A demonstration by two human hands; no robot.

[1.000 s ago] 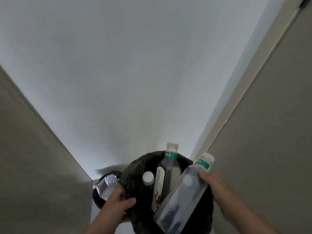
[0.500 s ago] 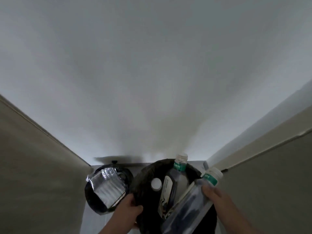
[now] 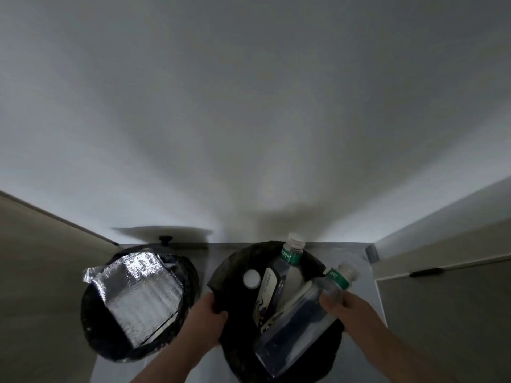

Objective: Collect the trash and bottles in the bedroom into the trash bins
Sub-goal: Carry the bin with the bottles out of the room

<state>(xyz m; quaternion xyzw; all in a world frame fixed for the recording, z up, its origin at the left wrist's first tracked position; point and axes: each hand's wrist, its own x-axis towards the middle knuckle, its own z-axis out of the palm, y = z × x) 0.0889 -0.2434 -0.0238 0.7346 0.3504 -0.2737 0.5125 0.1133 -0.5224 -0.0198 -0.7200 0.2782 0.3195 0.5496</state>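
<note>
Right hand (image 3: 348, 308) is wrapped round the upper body of a clear bottle (image 3: 298, 324), just below its green neck band; fingers closed on it. The bottle lies tilted, base down inside the right bin (image 3: 221, 272), cap end poking up past the rim toward the right. Left hand (image 3: 204, 313) is pinched on the black liner at that bin's left rim, holding the mouth open.

Handling, as a guess: the bottle looks empty or nearly so, hence light; thin plastic that will dent under a hard squeeze, and smooth, so it can slip. The shoulder, where it is held now, seems the best grip, since the body is wide and slick. Letting go should drop it in, though it may lean on the others rather than settle flat.

Right bin contents: a second bottle (image 3: 279, 283) with a dark label and green neck band, standing tilted with its cap above the far rim, touching the held one; beside it a round white cap (image 3: 251, 279) of a third bottle, its body hidden. Bin looks quite full.

Left bin (image 3: 94, 327), also black-lined, stands just beside it on the floor (image 3: 210, 258) and holds a crumpled silver foil bag (image 3: 138, 294) that fills most of the opening and sticks out over the rim. Both sit against a pale wall (image 3: 249, 120) in a narrow gap.
</note>
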